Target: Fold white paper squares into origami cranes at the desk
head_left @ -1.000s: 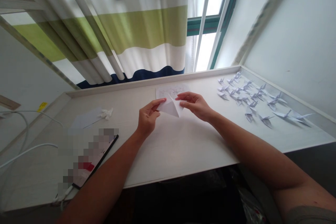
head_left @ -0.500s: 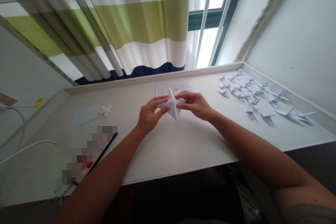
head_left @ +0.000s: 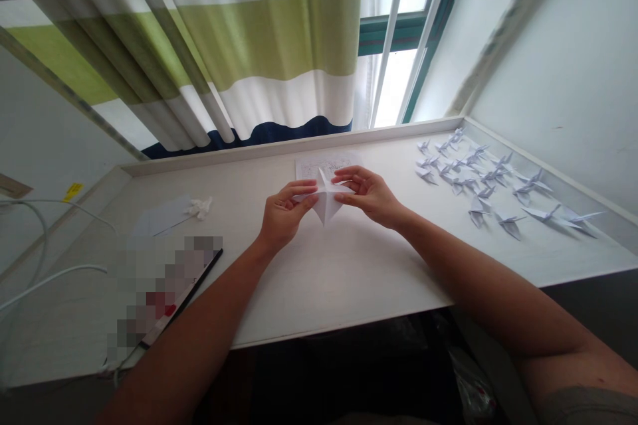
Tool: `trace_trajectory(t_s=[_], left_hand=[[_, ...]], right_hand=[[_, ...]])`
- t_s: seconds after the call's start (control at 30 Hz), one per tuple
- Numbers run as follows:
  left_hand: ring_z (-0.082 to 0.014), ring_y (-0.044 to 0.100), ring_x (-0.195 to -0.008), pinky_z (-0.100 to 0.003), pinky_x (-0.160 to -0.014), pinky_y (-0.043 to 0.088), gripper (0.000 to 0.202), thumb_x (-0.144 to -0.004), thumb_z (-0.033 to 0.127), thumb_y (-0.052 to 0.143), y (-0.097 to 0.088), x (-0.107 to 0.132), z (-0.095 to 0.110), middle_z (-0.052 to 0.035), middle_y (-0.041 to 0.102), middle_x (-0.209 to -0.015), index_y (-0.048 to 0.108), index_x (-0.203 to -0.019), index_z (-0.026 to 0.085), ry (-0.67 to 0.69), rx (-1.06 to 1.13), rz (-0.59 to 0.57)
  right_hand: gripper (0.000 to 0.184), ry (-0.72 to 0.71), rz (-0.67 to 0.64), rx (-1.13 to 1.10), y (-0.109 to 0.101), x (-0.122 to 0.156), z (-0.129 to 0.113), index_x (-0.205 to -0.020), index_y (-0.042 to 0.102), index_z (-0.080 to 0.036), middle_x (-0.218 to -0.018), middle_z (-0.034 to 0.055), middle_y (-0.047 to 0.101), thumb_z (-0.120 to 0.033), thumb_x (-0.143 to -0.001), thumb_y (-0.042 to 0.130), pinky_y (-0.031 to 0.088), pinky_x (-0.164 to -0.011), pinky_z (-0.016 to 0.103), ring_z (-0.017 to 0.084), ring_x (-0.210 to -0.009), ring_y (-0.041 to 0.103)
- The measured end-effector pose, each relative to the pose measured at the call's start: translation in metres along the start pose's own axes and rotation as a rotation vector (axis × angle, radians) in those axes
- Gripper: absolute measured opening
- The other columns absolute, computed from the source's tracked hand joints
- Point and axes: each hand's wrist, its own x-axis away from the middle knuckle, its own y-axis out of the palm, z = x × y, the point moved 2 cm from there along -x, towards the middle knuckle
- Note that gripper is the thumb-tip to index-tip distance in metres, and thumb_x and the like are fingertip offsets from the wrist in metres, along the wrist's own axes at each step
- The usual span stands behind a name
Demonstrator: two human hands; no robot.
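1. Folded white paper, one piece. We hold it between our two hands, above the middle of the counter; one sharp point stands up toward the far side and another points toward the near edge.
2. Left hand. We have its thumb and fingers pinched on the left side of the folded white paper.
3. Right hand. We have its thumb and fingers closed on the paper's right side, opposite the left; the two hands are near each other but apart.
4. Printed sheet, dark markings. We note it flat on the counter just beyond the paper, partly covered from view by it and by our fingers.
5. Origami cranes, white, many. We find them grouped on the right part of the counter, several overlapping in view, wings spread.
6. Loose white sheets, lying at the left, with a crumpled white tissue at their right end.
7. Flat device, dark-edged, face largely pixelated. We list it at the near left, beside our left forearm, which hides part of it.
8. White cables, looping at the far left.
9. Striped curtain, white, green and navy, hanging behind the counter.
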Motion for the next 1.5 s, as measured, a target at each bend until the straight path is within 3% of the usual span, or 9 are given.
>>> trace_trajectory(t_s=[0.23,0.4,0.53,0.63,0.8,1.0,1.1,1.27,1.5], left_hand=[[-0.0274,0.072,-0.118,-0.041,-0.094,0.062,0.017,-0.082,0.032,0.089,0.002,0.002,0.0,-0.01,0.078,-0.12,0.085,-0.096,0.023,0.009,-0.021,0.004],[-0.0306,0.067,-0.131,-0.046,-0.106,0.059,0.02,-0.081,0.031,0.09,0.005,0.003,0.005,-0.012,0.072,-0.138,0.083,-0.097,0.021,-0.035,0.055,-0.003],[-0.0261,0.075,-0.112,-0.044,-0.097,0.064,0.047,-0.078,0.034,0.093,0.006,0.003,0.005,-0.0118,0.065,-0.15,0.076,-0.12,0.025,-0.157,0.142,-0.037],[-0.0221,0.077,-0.1,-0.04,-0.089,0.066,0.062,-0.074,0.033,0.095,0.007,0.003,0.003,-0.0103,0.069,-0.142,0.069,-0.13,0.03,-0.211,0.163,-0.102],[-0.0183,0.075,-0.092,-0.035,-0.084,0.065,0.058,-0.075,0.03,0.093,0.007,0.003,0.002,-0.0047,0.073,-0.122,0.066,-0.127,0.032,-0.176,0.155,-0.069],[-0.0223,0.073,-0.109,-0.033,-0.09,0.061,0.038,-0.075,0.03,0.09,0.004,-0.001,-0.005,-0.0056,0.077,-0.116,0.075,-0.109,0.024,-0.163,0.156,0.056],[-0.0243,0.074,-0.109,-0.035,-0.089,0.062,0.044,-0.072,0.03,0.092,0.004,0.0,-0.009,-0.007,0.079,-0.116,0.076,-0.112,0.023,-0.216,0.14,0.037],[-0.0217,0.075,-0.1,-0.034,-0.087,0.061,0.043,-0.073,0.028,0.093,0.005,0.002,-0.008,-0.0052,0.081,-0.107,0.076,-0.113,0.024,-0.29,0.226,-0.022],[-0.02,0.077,-0.091,-0.034,-0.084,0.062,0.043,-0.073,0.028,0.094,0.007,0.003,-0.004,-0.0044,0.083,-0.101,0.076,-0.112,0.023,-0.355,0.285,-0.083]], right_hand=[[0.068,0.181,-0.008,-0.064,0.001,0.003,0.001,-0.131,0.06,-0.029,-0.127,0.0082,0.073,-0.036,-0.073,0.096,0.059,-0.099,0.046,0.023,-0.106,0.073],[0.071,0.124,0.109,-0.084,-0.002,0.001,-0.003,-0.127,0.062,-0.031,-0.124,0.0055,0.073,-0.03,-0.066,0.099,0.059,-0.097,0.042,0.024,-0.113,0.07],[0.073,0.129,0.145,-0.083,-0.006,0.0,-0.005,-0.129,0.062,-0.032,-0.125,0.0055,0.072,-0.032,-0.066,0.099,0.061,-0.095,0.043,0.025,-0.113,0.07],[0.074,0.148,0.143,-0.082,-0.006,0.0,-0.004,-0.129,0.062,-0.032,-0.126,0.0058,0.071,-0.032,-0.065,0.099,0.062,-0.092,0.042,0.026,-0.112,0.071],[0.068,0.21,0.167,-0.114,-0.003,0.001,-0.004,-0.127,0.061,-0.029,-0.119,0.0046,0.073,-0.035,-0.07,0.098,0.064,-0.087,0.036,0.021,-0.103,0.073],[0.061,0.405,0.003,-0.144,0.002,0.005,-0.003,-0.135,0.057,-0.029,-0.099,0.0015,0.077,-0.046,-0.085,0.088,0.066,-0.09,0.04,0.021,-0.086,0.08],[0.061,0.341,-0.048,-0.097,0.002,0.005,-0.003,-0.132,0.063,-0.026,-0.09,0.0007,0.078,-0.042,-0.081,0.093,0.065,-0.088,0.038,0.02,-0.084,0.08],[0.045,0.286,-0.089,0.036,0.0,0.006,-0.002,-0.119,0.073,-0.021,-0.073,-0.0018,0.072,-0.044,-0.084,0.089,0.052,-0.063,0.027,0.013,-0.067,0.067],[0.037,0.148,-0.119,-0.054,0.007,0.006,-0.003,-0.109,0.076,-0.024,-0.095,0.0014,0.078,-0.039,-0.079,0.093,0.058,-0.081,0.034,0.017,-0.088,0.072]])
